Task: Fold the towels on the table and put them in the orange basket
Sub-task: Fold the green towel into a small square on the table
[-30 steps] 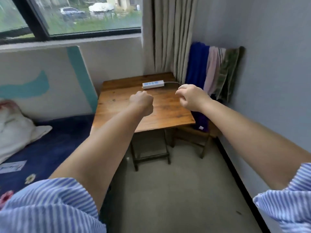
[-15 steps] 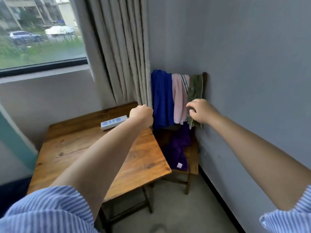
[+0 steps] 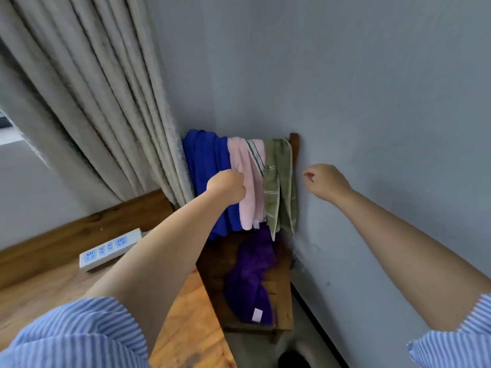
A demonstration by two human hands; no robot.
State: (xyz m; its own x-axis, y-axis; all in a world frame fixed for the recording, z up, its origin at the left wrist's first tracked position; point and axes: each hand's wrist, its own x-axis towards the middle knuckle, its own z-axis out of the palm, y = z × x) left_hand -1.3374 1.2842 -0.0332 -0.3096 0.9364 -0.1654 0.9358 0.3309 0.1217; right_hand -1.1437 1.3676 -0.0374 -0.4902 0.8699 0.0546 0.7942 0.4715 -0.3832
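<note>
A: Nearest first: why is the wooden table (image 3: 186,309) bare but for a power strip (image 3: 110,248)?

B: I'd judge no towel has been brought over; the orange basket isn't in view.

A: And the purple towel (image 3: 249,277)?

B: It is slumped on the chair seat (image 3: 281,285), below both hands.

A: The hands?

B: Left hand (image 3: 225,185) is curled into a fist against the pink towel (image 3: 245,187); whether it pinches cloth, I cannot tell. Right hand (image 3: 325,181) is loosely curled, empty, right of the green striped towel (image 3: 273,187). Blue towel (image 3: 206,168) hangs leftmost.

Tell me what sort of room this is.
Probably a corner of a lived-in home room, perhaps a bedroom: a curtain hangs by a wooden table with a power strip, and towels hang over a wooden chair.
</note>
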